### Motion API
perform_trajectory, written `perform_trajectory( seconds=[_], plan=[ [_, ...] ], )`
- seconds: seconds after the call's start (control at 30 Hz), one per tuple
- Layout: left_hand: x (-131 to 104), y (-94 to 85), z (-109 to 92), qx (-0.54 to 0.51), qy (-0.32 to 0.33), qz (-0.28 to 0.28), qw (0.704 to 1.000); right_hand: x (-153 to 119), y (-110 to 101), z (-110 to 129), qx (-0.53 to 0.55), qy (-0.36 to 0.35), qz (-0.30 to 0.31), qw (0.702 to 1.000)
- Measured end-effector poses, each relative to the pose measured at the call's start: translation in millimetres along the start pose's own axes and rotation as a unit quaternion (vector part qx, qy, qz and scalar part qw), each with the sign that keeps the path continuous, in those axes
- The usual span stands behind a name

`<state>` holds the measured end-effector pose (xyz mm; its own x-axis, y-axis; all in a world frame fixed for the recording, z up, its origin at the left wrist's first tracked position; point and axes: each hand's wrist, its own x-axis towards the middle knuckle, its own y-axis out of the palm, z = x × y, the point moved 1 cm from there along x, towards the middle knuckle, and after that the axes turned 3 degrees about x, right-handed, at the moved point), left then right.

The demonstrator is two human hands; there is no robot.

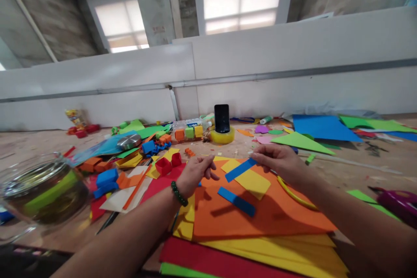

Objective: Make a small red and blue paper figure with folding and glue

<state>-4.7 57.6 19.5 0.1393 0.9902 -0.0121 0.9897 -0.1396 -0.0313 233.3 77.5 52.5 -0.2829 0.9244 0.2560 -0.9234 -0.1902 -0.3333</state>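
Between the thumb and fingers of my right hand is one end of a blue strip, held above the orange sheet. A second blue strip lies on that sheet. Under the held strip sits a yellow piece. My left hand, with a green bead bracelet at the wrist, hovers over the sheet's left part, fingers loosely curled and apart, with nothing seen in it. Yellow and red sheets are stacked beneath the orange one.
A glass pot stands at the left, near blue folded pieces and red boxes. A phone stands upright in a yellow tape roll. Blue sheet and purple tool are at the right.
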Motion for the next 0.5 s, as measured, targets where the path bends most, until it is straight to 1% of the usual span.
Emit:
perform_trajectory(
  seconds=[0.07,0.1,0.2,0.23,0.27,0.3,0.37,0.4,0.43,0.5],
  plan=[
    [-3.8,2.9,-1.4,-0.001,-0.004,0.018,1.0,-4.2,5.7,1.1,-0.007,-0.001,0.037,0.999],
    [-7.4,6.5,-2.2,-0.004,-0.012,0.043,0.999,-7.2,10.0,1.8,-0.016,-0.003,0.054,0.998],
    [-19.9,20.9,-2.8,-0.002,-0.037,0.168,0.985,-16.0,25.3,4.3,-0.056,-0.015,0.08,0.995],
    [-23.1,25.2,-1.9,-0.002,-0.042,0.201,0.979,-17.8,29.5,5.6,-0.069,-0.018,0.086,0.994],
    [-25.3,28.4,-0.3,-0.006,-0.045,0.219,0.975,-18.8,32.1,7.3,-0.08,-0.018,0.095,0.992],
    [-26.2,30.6,1.9,-0.017,-0.048,0.224,0.973,-18.8,32.2,9.3,-0.09,-0.018,0.106,0.99],
    [-24.9,31.6,6.5,-0.052,-0.058,0.214,0.974,-16.9,22.7,12.9,-0.127,-0.014,0.114,0.985],
    [-23.2,30.6,8.3,-0.071,-0.063,0.204,0.974,-15.7,12.7,13.6,-0.161,-0.009,0.109,0.981],
    [-21.2,29.0,9.3,-0.087,-0.066,0.196,0.974,-15.1,-0.2,13.0,-0.207,-0.004,0.092,0.974],
    [-17.5,24.9,8.7,-0.11,-0.068,0.189,0.973,-17.1,-29.4,5.5,-0.33,0.035,0.085,0.94]
  ],
)
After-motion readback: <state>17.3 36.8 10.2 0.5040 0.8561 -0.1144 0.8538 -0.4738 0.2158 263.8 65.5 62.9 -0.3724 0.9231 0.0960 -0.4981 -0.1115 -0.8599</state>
